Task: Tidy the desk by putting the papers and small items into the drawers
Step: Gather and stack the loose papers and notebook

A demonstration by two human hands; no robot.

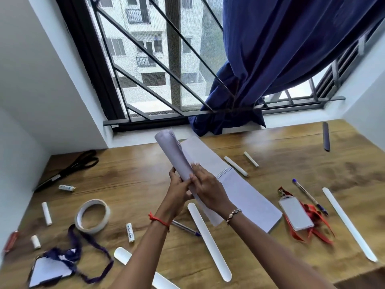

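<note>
Papers [174, 152] rolled into a tube, held at centre above the desk [270, 147].
Left hand [179, 189] and right hand [208, 189] both wrap fingers round the lower end; the roll points to 11 o'clock over a notepad [245, 190]. Light, springy sheets would likely unfurl, so grip mid-roll, gently.

Blue curtain [281, 49] over barred window [145, 69]

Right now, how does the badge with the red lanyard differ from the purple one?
The red-lanyard badge lies right of the notepad; the purple-lanyard badge lies at the near-left corner. The red strap bunches beneath it; the purple strap loops out wide. Both look white.
</note>
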